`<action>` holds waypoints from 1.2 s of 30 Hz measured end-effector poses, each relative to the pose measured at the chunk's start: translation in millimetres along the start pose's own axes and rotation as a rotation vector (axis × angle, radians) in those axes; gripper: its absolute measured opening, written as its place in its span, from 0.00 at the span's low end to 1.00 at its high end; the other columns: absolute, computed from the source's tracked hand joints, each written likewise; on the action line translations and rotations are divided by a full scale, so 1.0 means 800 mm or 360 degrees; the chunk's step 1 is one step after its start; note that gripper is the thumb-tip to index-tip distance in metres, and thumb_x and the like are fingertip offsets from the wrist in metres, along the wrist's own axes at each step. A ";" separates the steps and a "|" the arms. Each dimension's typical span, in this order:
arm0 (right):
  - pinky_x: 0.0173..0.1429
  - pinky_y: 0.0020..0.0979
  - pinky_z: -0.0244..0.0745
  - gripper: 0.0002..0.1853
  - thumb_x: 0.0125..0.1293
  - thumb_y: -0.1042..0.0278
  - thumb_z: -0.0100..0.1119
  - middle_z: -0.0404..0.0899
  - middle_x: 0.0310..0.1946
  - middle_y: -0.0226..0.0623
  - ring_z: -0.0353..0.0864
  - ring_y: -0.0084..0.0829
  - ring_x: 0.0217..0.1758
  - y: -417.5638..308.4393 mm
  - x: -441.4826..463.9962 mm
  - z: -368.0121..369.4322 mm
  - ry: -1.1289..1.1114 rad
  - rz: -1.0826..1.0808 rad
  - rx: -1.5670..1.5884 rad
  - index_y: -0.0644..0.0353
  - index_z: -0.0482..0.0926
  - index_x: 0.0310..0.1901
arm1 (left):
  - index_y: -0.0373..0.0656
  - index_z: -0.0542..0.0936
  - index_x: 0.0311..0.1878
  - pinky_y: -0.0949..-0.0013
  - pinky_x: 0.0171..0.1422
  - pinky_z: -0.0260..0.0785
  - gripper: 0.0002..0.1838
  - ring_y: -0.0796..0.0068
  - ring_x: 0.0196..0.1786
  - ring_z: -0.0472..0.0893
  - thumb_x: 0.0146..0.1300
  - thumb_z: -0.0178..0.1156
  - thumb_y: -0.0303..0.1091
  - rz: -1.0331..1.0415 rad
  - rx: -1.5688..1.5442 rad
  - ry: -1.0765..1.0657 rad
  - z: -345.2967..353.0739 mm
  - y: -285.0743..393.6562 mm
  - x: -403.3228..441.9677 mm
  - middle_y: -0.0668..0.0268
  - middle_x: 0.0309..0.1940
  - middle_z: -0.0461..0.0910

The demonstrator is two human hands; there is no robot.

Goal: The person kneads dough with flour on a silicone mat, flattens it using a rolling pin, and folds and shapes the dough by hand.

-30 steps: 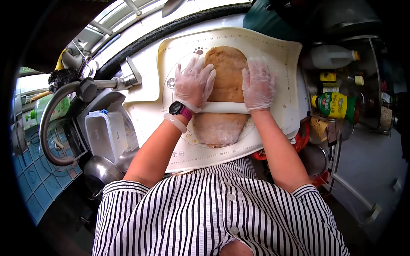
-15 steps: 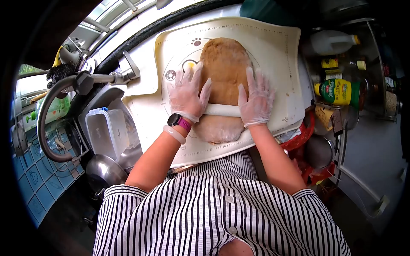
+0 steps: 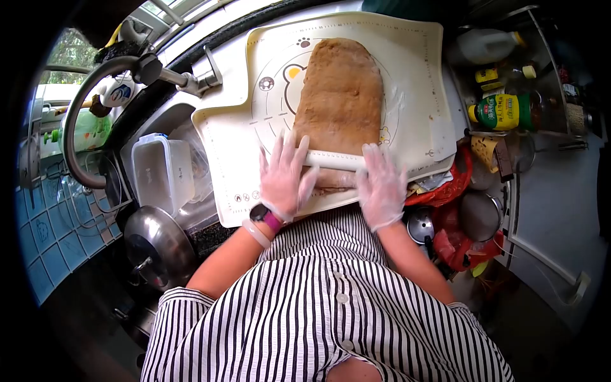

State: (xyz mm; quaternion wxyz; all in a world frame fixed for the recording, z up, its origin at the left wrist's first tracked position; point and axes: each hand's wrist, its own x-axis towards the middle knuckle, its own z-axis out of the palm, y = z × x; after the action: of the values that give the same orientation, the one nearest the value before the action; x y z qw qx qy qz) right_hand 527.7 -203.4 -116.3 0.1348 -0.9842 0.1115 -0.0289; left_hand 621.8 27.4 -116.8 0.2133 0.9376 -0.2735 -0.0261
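A long slab of brown dough (image 3: pixel 340 95) lies on a cream mat (image 3: pixel 414 83) printed with paw marks and scales. Across the dough's near end rests a white rolling pin (image 3: pixel 334 159). My left hand (image 3: pixel 284 181), in a clear glove, lies on the pin's left end with its fingers spread. On the right end is my right hand (image 3: pixel 380 186), gloved too, its fingers stretched out and slightly blurred. A short strip of dough shows on the near side of the pin.
At the left are a curved faucet (image 3: pixel 76 127), a clear plastic container (image 3: pixel 163 172) in the sink and a metal lid (image 3: pixel 159 245). Bottles (image 3: pixel 506 111) stand on a rack at the right, above a red bag (image 3: pixel 461 245) and a small pot (image 3: pixel 480 216).
Both hands and the rolling pin have moved toward my body, to the dough's near end. More of the dough shows beyond the pin. The camera view has shifted somewhat.
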 end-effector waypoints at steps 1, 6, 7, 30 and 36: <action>0.85 0.67 0.50 0.35 0.79 0.47 0.56 0.68 0.81 0.42 0.63 0.50 0.85 0.008 0.017 -0.003 -0.0060 -0.0016 -0.0171 0.47 0.67 0.83 | 0.47 0.77 0.75 0.28 0.87 0.47 0.27 0.40 0.84 0.64 0.79 0.55 0.48 -0.0001 0.0024 -0.0016 -0.002 -0.007 0.015 0.49 0.81 0.68; 0.85 0.68 0.50 0.34 0.80 0.43 0.53 0.67 0.82 0.43 0.64 0.48 0.85 0.008 0.144 -0.008 0.0325 0.0054 -0.0155 0.43 0.66 0.83 | 0.54 0.73 0.79 0.36 0.90 0.43 0.30 0.43 0.84 0.64 0.81 0.52 0.56 0.0044 -0.0202 0.0549 0.012 -0.023 0.128 0.47 0.83 0.64; 0.85 0.68 0.51 0.34 0.80 0.43 0.53 0.65 0.82 0.42 0.63 0.48 0.85 0.011 0.150 0.008 0.0287 0.0036 -0.0251 0.43 0.65 0.83 | 0.55 0.69 0.82 0.36 0.90 0.43 0.32 0.43 0.85 0.62 0.81 0.51 0.56 0.0051 -0.0059 0.0343 0.027 -0.025 0.124 0.47 0.84 0.62; 0.84 0.50 0.57 0.34 0.74 0.54 0.59 0.71 0.79 0.31 0.65 0.41 0.84 -0.009 -0.051 0.028 0.0068 -0.0254 -0.0067 0.47 0.70 0.81 | 0.35 0.60 0.84 0.41 0.84 0.60 0.46 0.33 0.81 0.62 0.70 0.65 0.50 0.0194 -0.0085 0.0050 0.035 -0.011 -0.063 0.42 0.82 0.59; 0.86 0.46 0.54 0.36 0.72 0.54 0.63 0.65 0.82 0.22 0.62 0.34 0.85 -0.015 -0.103 0.021 0.0055 -0.0290 -0.0178 0.44 0.69 0.81 | 0.40 0.59 0.85 0.38 0.88 0.53 0.47 0.35 0.87 0.54 0.69 0.68 0.47 0.0086 -0.0261 -0.0107 0.012 0.009 -0.127 0.46 0.85 0.55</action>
State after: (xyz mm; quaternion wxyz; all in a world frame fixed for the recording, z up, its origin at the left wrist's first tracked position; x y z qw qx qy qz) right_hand 451.5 -169.1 -131.2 0.0744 -0.9956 0.0252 -0.0517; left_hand 530.2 71.8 -129.3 0.2806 0.9078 -0.3026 -0.0740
